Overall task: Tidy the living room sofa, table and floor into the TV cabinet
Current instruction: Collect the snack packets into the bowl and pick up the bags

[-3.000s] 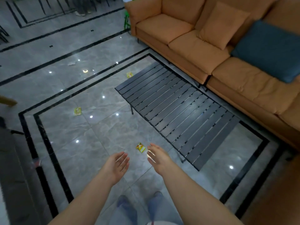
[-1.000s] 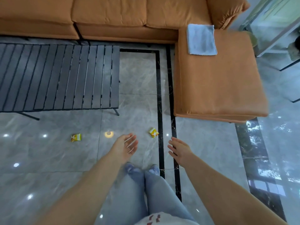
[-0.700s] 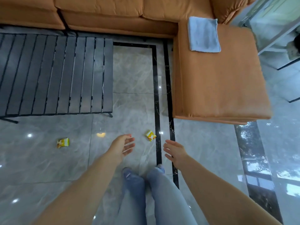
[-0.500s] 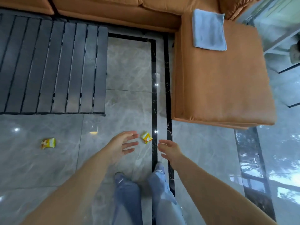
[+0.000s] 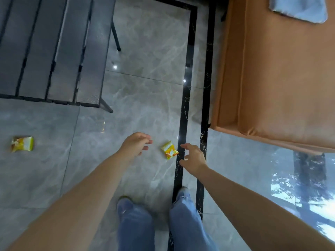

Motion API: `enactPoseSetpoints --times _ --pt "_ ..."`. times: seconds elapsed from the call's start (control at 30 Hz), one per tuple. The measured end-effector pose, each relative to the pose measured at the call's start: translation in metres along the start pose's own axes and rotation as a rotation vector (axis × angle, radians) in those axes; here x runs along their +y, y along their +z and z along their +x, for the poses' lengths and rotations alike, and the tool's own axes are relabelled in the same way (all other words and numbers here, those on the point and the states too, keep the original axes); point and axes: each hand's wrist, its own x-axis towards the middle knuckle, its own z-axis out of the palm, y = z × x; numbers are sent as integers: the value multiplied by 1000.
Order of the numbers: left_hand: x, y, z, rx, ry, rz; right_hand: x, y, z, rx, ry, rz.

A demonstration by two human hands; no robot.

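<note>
A small yellow snack packet (image 5: 169, 150) lies on the grey tiled floor between my two hands. My left hand (image 5: 135, 144) hovers just left of it, fingers loosely spread and holding nothing. My right hand (image 5: 193, 157) is just right of the packet, fingers relaxed and apart, its fingertips close to the packet's edge without clearly touching it. A second yellow packet (image 5: 22, 144) lies on the floor far to the left. A light blue folded cloth (image 5: 299, 8) rests on the orange sofa chaise (image 5: 281, 78) at the top right.
The dark slatted table (image 5: 49, 49) stands at the upper left, its thin legs reaching the floor. Black inlay stripes (image 5: 184, 105) run down the floor beside the chaise. My feet in blue jeans (image 5: 163, 223) stand below the packet. A glossy dark floor strip (image 5: 308, 187) reflects light at right.
The view has moved closer to the floor and the nearer packet. Both hands have reached down on either side of it. The sofa back has left the frame.
</note>
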Motion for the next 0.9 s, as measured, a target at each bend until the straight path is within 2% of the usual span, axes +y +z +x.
enactPoseSetpoints --times 0.1,0.2,0.33,0.4,0.53,0.67,0.83,0.9 --pt "-28 9 54 67 -6 -3 24 30 47 -41 1 -59" --pt "-59 17 97 50 -18 22 43 61 92 -58 43 -71" --pt "-84 20 141 -196 -14 148 65 103 150 2 34 -182" --pt "-96 19 166 -264 -4 178 76 125 176 4 33 -242" --pt "-111 8 202 -257 0 214 92 156 215 -14 97 -284" --pt "-121 -10 228 -249 -3 266 100 182 236 45 156 -364" --pt "-128 -26 248 -186 3 254 104 202 247 180 107 -428" --pt "-128 -29 251 -165 6 241 103 204 248 175 101 -360"
